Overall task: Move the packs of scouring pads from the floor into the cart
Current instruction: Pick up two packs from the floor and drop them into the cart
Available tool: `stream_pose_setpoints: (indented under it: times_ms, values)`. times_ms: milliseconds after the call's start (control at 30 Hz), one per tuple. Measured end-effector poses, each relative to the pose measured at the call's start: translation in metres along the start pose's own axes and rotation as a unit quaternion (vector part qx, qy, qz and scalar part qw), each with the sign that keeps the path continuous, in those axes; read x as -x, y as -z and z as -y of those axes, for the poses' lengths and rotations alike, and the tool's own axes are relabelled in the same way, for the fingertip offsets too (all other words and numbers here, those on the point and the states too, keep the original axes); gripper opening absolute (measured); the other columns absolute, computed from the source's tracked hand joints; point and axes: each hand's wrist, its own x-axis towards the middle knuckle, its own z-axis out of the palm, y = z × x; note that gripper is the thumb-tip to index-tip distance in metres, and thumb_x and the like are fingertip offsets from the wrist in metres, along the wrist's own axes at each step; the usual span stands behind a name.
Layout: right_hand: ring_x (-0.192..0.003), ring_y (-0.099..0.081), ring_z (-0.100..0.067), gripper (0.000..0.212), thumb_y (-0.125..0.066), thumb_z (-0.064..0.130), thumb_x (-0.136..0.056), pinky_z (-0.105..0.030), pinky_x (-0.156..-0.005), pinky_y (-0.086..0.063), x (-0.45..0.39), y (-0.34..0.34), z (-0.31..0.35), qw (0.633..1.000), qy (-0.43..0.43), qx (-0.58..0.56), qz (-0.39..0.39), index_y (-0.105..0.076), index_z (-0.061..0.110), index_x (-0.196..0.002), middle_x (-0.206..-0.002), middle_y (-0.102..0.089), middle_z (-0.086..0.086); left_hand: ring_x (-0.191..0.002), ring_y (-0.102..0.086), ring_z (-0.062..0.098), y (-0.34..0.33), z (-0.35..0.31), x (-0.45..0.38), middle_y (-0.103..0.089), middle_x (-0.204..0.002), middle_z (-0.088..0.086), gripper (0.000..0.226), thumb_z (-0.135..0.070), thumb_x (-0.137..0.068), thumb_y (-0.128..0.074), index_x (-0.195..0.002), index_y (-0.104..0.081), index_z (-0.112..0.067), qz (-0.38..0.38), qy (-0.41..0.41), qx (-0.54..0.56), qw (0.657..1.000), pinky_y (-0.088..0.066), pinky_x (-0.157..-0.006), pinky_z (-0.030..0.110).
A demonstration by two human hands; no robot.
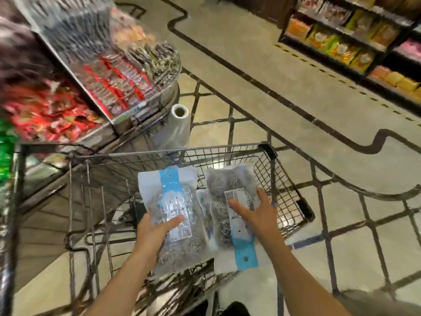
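Two clear packs of steel scouring pads with blue-and-white labels are held over the wire cart (227, 148). My left hand (151, 233) grips the left pack (173, 201) at its near edge, thumb on top. My right hand (255, 210) lies spread on the right pack (230, 210), fingers pressing its white barcode label. Both packs hover side by side above the cart's basket, inside its rim. What lies in the basket below them is mostly hidden.
A display stand with red and dark snack packets (109, 83) stands at the left, touching the cart's far left corner. A roll of plastic bags (178, 119) stands behind the cart. Shelves of goods (355, 39) line the far right. Tiled floor (296, 92) lies between.
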Motion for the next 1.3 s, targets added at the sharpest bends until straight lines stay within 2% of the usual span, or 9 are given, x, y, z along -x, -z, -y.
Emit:
stream_pose_setpoints:
  times_ms: [100,333,467,633,800,967,1067,1200,1300]
  values:
    - [-0.123,-0.063,-0.031,0.107,-0.081,0.069,-0.068,-0.053,-0.103,-0.052,-0.017,-0.017,0.003,0.999,-0.014,0.026,0.018,-0.032,0.03,-0.155,-0.144,-0.054,0.005,-0.124,-0.062,0.027,0.005,0.005,-0.013,-0.062,-0.141,-0.001,0.131,-0.052,-0.034,-0.103,-0.148,-0.047,-0.022,-0.03,0.032,0.0,0.999,-0.048,-0.107,0.055]
    - [-0.128,-0.06,-0.033,0.106,-0.08,0.059,-0.074,-0.044,-0.105,-0.046,-0.067,-0.046,-0.014,0.993,-0.048,0.083,0.07,-0.03,0.022,-0.16,-0.154,-0.05,-0.01,-0.121,-0.055,0.02,-0.005,0.035,-0.054,-0.055,-0.133,-0.008,0.109,-0.03,-0.061,-0.099,-0.152,-0.041,-0.017,-0.046,0.071,0.013,0.996,-0.041,-0.108,0.038]
    - [-0.128,-0.061,-0.032,0.113,-0.075,0.069,-0.068,-0.044,-0.103,-0.049,-0.104,-0.072,-0.039,0.986,-0.064,0.118,0.1,-0.028,0.023,-0.16,-0.152,-0.054,-0.008,-0.111,-0.067,0.017,-0.018,0.062,-0.085,-0.071,-0.122,-0.005,0.069,-0.012,-0.068,-0.094,-0.127,-0.06,-0.027,-0.06,0.111,0.005,0.992,-0.047,-0.097,0.034]
    - [-0.131,-0.059,-0.031,0.112,-0.082,0.067,-0.067,-0.045,-0.107,-0.05,-0.15,-0.104,-0.091,0.986,-0.068,0.105,0.115,-0.034,0.026,-0.158,-0.15,-0.055,-0.004,-0.11,-0.069,0.01,-0.03,0.116,-0.127,-0.074,-0.119,-0.012,0.087,-0.033,-0.054,-0.099,-0.133,-0.061,-0.028,-0.087,0.119,-0.016,0.989,-0.05,-0.104,0.041]
    - [-0.099,-0.075,-0.022,0.107,-0.081,0.083,-0.055,-0.048,-0.087,-0.062,-0.186,-0.133,-0.147,0.988,-0.064,0.091,0.109,-0.044,0.04,-0.145,-0.12,-0.074,0.004,-0.11,-0.069,0.011,-0.036,0.16,-0.164,-0.074,-0.119,-0.012,0.087,-0.038,-0.055,-0.099,-0.133,-0.061,-0.03,-0.099,0.136,-0.039,0.985,-0.052,-0.104,0.043]
    - [-0.091,-0.078,-0.014,0.077,-0.09,0.058,-0.067,-0.048,-0.083,-0.063,-0.195,-0.148,-0.176,0.992,-0.053,0.044,0.103,-0.055,0.037,-0.132,-0.106,-0.078,0.007,-0.076,-0.064,-0.018,-0.041,0.179,-0.181,-0.065,-0.092,-0.028,0.056,-0.017,-0.07,-0.093,-0.102,-0.057,-0.045,-0.098,0.147,-0.081,0.981,-0.048,-0.059,0.008]
    - [-0.085,-0.075,-0.008,0.083,-0.086,0.062,-0.066,-0.043,-0.083,-0.063,-0.192,-0.152,-0.174,0.992,-0.042,0.091,0.082,-0.05,0.039,-0.137,-0.101,-0.076,0.012,-0.09,-0.06,-0.004,-0.043,0.179,-0.183,-0.058,-0.096,-0.026,0.061,-0.027,-0.068,-0.095,-0.11,-0.052,-0.036,-0.104,0.166,-0.096,0.976,-0.047,-0.062,0.024]
    - [-0.09,-0.073,-0.02,0.085,-0.077,0.073,-0.067,-0.044,-0.085,-0.061,-0.191,-0.156,-0.165,0.981,-0.038,0.176,0.068,-0.045,0.041,-0.139,-0.102,-0.074,0.01,-0.094,-0.057,0.014,-0.051,0.172,-0.177,-0.058,-0.099,-0.015,0.062,-0.034,-0.066,-0.096,-0.107,-0.05,-0.024,-0.17,0.17,-0.175,0.955,-0.042,-0.083,0.025]
    - [-0.095,-0.07,-0.023,0.08,-0.068,0.076,-0.077,-0.036,-0.077,-0.052,-0.183,-0.157,-0.155,0.97,-0.014,0.233,0.069,-0.038,0.041,-0.142,-0.102,-0.068,0.01,-0.114,-0.058,0.027,-0.053,0.162,-0.171,-0.061,-0.131,0.005,0.095,-0.047,-0.061,-0.096,-0.136,-0.047,-0.016,-0.214,0.187,-0.216,0.934,-0.046,-0.095,0.033]
